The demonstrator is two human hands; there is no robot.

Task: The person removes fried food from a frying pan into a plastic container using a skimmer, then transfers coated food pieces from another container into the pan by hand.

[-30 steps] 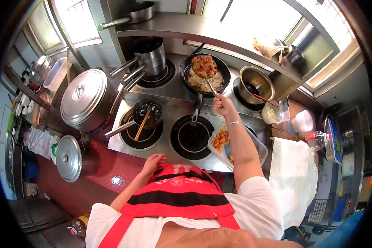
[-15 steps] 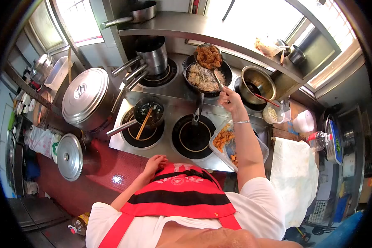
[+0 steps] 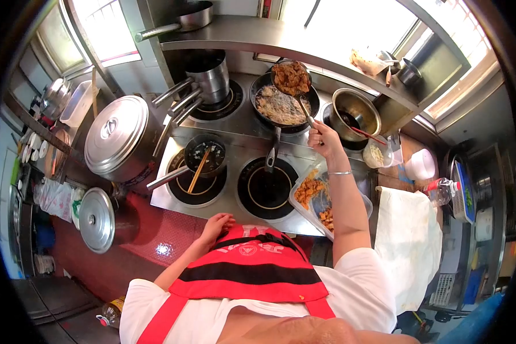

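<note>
My right hand is closed around the handle of a skimmer. At its far end is a heap of browned fried pieces, above the back of a black frying pan. Pale, foamy oil bubbles in the pan. My left hand hangs in front of the red apron, fingers loosely bent, holding nothing that I can see. A plastic tub with orange-brown pieces is below my right forearm.
A small saucepan with chopsticks sits on the front left burner. Stacked pots stand behind it. Right of the frying pan is a metal bowl. A large lidded pot is left; a metal shelf runs above.
My right hand has shifted slightly down and right with the skimmer. The fried pieces stay over the back of the pan, their heap turned a little. The view has shifted slightly.
</note>
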